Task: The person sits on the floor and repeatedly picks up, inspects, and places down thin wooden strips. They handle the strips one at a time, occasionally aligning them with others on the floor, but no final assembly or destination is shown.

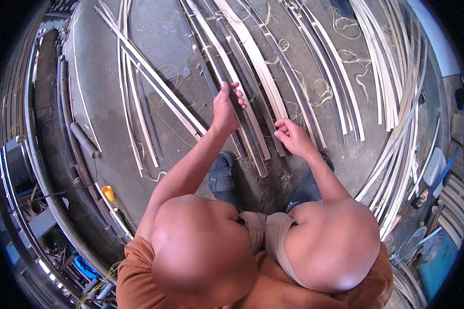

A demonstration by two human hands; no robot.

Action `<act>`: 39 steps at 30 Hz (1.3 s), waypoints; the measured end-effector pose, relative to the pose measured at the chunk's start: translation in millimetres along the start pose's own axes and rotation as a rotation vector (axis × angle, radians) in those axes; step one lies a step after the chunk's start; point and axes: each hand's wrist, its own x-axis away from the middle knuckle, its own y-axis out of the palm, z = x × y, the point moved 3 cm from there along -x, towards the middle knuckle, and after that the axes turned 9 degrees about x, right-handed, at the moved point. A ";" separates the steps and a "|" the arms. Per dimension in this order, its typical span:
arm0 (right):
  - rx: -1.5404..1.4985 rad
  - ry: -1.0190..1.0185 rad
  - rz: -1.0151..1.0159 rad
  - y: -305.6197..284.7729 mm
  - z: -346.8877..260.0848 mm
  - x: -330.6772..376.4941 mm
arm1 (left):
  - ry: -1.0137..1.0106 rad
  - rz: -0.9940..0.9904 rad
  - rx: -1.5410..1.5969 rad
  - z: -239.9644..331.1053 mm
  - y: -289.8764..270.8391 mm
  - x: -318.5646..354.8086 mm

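Long thin wooden strips, some dark and some pale, lie on the floor ahead of me. My left hand (226,109) is closed around a dark strip (254,150), thumb on top, and pale strips run alongside it. To its right, my right hand (295,139) has thumb and fingers curled together at the near end of a broad pale strip (260,64). What those fingers pinch, if anything, is too small to tell. A dark strip (274,141) passes just left of that hand. Thin fibre ties cross several strips.
More strips (322,67) lie farther right, with loose tangled fibres (345,28) among them. A big bundle of pale strips (384,77) bends along the right side. Crossed strips (160,85), pipes (82,139) and a yellow cup (108,193) are at left.
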 end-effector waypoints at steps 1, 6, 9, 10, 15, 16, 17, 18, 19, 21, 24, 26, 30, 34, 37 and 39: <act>-0.008 -0.006 0.003 -0.5 1.1 -0.3 | -0.011 -0.015 0.031 1.2 -0.6 -1.9; -0.017 0.038 0.004 -0.2 11.2 -1.1 | -0.005 0.005 -0.018 4.8 -2.6 -3.0; 0.011 0.021 0.015 -1.8 8.1 1.0 | 0.067 0.081 -0.111 7.3 -6.1 -4.2; 0.028 -0.001 0.014 -2.4 5.2 2.0 | 0.075 0.104 -0.118 7.6 -8.1 -5.5; 0.122 0.005 0.013 4.0 -36.4 14.4 | 0.081 -0.029 -0.279 6.0 -7.0 -14.1; 0.123 0.023 -0.013 6.9 -45.1 15.6 | 0.070 -0.089 -0.337 4.8 -2.0 -15.3; 0.124 0.041 -0.040 8.8 -49.2 18.4 | 0.060 -0.150 -0.395 3.3 2.4 -15.8; 0.051 -0.047 0.094 14.6 -33.9 15.9 | 0.039 -0.125 -0.386 2.2 10.0 -15.4; -0.040 -0.064 0.134 19.2 -34.7 10.5 | 0.069 -0.053 -0.550 2.7 6.8 -21.0; 0.097 -0.032 0.281 10.3 -53.3 21.8 | 0.135 0.130 -0.871 7.5 -12.5 -30.7; 0.040 -0.092 0.377 2.6 -57.8 33.2 | 0.452 0.035 -1.435 8.8 -20.7 -28.7; 0.065 -0.192 0.460 7.0 -45.8 28.4 | 0.527 0.007 -1.565 7.6 -20.4 -33.7; 0.093 -0.145 0.408 16.7 -23.2 23.1 | 0.302 0.080 -1.394 13.9 -14.3 -35.7; 0.137 -0.089 0.340 23.9 -20.6 12.7 | 0.259 0.113 -1.254 17.6 -23.5 -36.3; 0.031 -0.091 0.264 25.2 -23.2 8.7 | 0.227 0.106 -1.130 17.3 -38.6 -39.2; 0.059 -0.158 0.289 29.1 -16.8 4.7 | 0.217 0.111 -0.988 15.2 -53.2 -45.5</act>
